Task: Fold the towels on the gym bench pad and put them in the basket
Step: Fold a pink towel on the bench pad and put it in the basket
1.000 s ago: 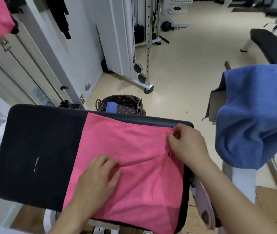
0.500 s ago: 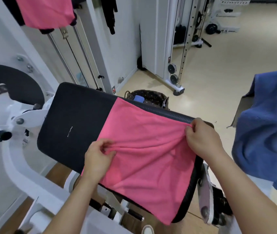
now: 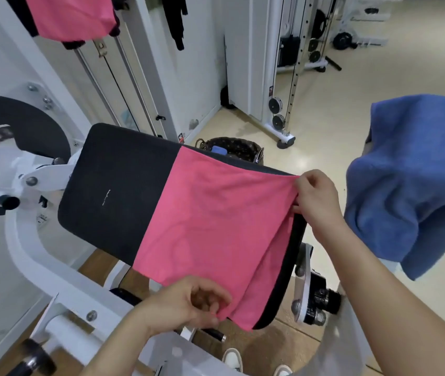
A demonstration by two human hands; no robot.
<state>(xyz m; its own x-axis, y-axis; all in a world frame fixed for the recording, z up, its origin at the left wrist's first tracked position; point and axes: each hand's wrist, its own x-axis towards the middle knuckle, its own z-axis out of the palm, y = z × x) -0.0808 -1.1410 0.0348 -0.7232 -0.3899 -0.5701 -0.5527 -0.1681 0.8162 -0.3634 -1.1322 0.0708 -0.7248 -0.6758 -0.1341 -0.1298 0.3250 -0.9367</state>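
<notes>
Folding is just beginning: pink towel [image 3: 210, 221] is lying spread over the worktop's [image 3: 118, 191] right end, left hand [image 3: 188, 305] grip pinching its near edge, right hand [image 3: 316, 196] grip pinching its far-right corner. Basket [image 3: 245, 154] beyond the far edge is holding one blue item [image 3: 218, 150]; blue towel [image 3: 411, 180] is hanging unfolded.

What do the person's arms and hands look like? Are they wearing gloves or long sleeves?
No gloves and no long sleeves. The left hand and right hand are bare, and so are the left arm and right arm as far as the picture shows. I can see no watch, bracelet or ring.
</notes>
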